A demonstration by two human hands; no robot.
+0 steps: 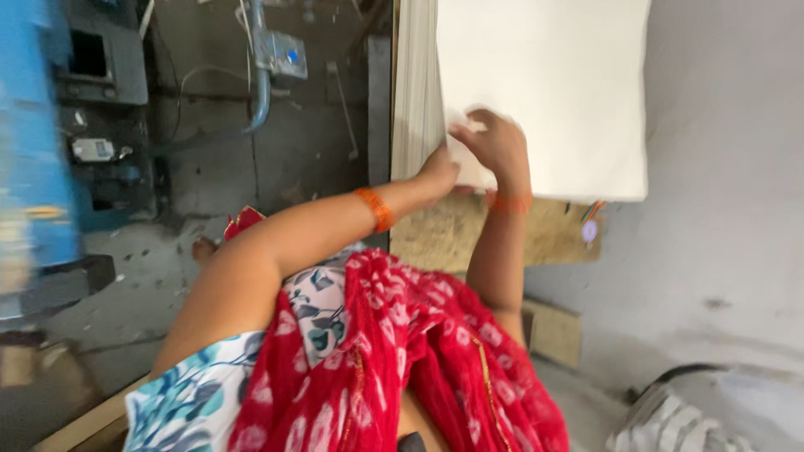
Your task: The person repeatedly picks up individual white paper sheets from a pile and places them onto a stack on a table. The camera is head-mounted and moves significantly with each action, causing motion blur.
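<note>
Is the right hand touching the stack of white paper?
Touching. The head view shows the right hand resting on the top sheet of the white paper stack, fingers curled at its near corner.

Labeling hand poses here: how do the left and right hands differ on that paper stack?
The left hand is at the paper stack's side edge, where the layered sheet edges show; the right hand lies on top of the stack near its corner. The left hand's fingers are hidden; the right hand's back faces the camera, and its fingers curl on a lifted sheet corner. Whether either hand grips the paper is unclear. Both wrists carry orange bangles.
</note>
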